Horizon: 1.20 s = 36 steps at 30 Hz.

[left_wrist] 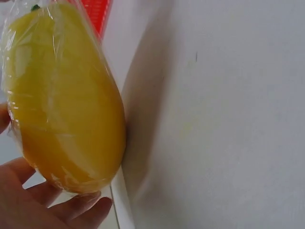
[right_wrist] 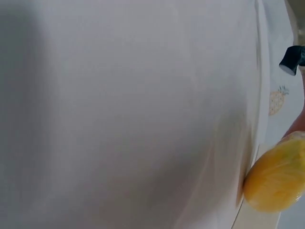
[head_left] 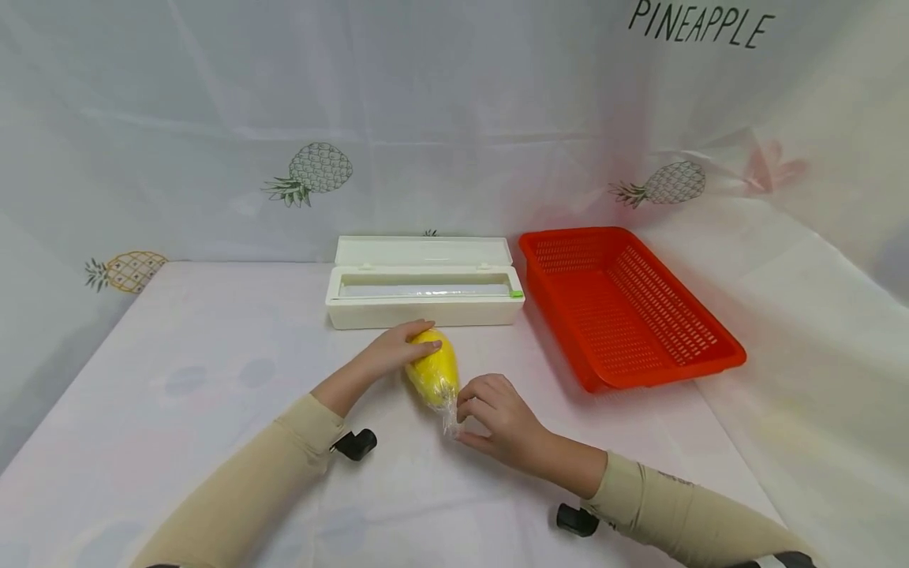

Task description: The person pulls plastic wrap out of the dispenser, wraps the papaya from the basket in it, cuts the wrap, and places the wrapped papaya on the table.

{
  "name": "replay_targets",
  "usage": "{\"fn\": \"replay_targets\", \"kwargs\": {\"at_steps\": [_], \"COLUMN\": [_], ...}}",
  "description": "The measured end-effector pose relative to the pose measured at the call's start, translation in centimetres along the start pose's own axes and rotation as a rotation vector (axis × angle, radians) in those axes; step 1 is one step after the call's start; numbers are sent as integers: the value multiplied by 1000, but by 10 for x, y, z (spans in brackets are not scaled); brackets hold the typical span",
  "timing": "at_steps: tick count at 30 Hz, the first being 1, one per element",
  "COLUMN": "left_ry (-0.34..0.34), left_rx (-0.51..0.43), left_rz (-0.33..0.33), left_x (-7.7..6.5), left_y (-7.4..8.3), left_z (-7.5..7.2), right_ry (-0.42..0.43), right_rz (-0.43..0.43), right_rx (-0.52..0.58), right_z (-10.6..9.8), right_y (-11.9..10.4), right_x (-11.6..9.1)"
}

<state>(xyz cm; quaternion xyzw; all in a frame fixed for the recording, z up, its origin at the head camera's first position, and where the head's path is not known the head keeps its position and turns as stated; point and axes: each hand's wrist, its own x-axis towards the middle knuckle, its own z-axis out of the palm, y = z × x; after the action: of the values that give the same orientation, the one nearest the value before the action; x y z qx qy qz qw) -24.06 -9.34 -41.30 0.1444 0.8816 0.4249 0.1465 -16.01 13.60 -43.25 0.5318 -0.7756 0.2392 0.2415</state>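
Note:
A yellow, papaya-like fruit (head_left: 435, 367) wrapped in clear cling film lies slanted on the table. My left hand (head_left: 398, 347) holds its rounded far end, the fingers spread around that end in the left wrist view. A green stem tip (left_wrist: 35, 7) shows through the film at the narrower end. From there a crumpled tail of cling film (head_left: 450, 414) sticks out towards me. Right at this tail are the bent fingertips of my right hand (head_left: 507, 422); I cannot tell whether they pinch it. In the right wrist view only the fruit (right_wrist: 274, 179) appears, at the lower right edge.
Behind the fruit stands a white cling film dispenser (head_left: 426, 314), its lid (head_left: 424, 251) raised and a green cutter slider (head_left: 516, 294) at its right end. A red perforated plastic basket (head_left: 611, 379) sits to its right. The white cloth (head_left: 213, 442) covers the table.

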Motion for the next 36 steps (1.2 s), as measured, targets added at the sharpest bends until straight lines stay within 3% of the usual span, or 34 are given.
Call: {"fn": "replay_targets", "kwargs": {"at_steps": [4,8,11,16,21,26,31,36], "left_ry": [38,122,219,368,446,466,426,316], "left_rx": [14,86,172,272,357,413,364,308], "left_rz": [7,44,131,345,469,517,602,544], "left_x": [-3,-7,-11,-19,-26,-27,-28,-31], "left_y": [1,2,4,10,12,8,4,4], "left_z": [3,9,13,18,22,25,22,18], "right_ry": [-43,-89,-83,-26,13,31,45,57], "right_rz": [-41,-60,-80,-171,-253,-267,-205,-117], "right_rx": [-42,-30,0,24,33,52,46,43], "right_z": [0,3,7,11,14,12,8,5], "right_y": [5,10,12,13,12,11,12,12], "right_x": [4,6,5,5,9,12,14,15]}}
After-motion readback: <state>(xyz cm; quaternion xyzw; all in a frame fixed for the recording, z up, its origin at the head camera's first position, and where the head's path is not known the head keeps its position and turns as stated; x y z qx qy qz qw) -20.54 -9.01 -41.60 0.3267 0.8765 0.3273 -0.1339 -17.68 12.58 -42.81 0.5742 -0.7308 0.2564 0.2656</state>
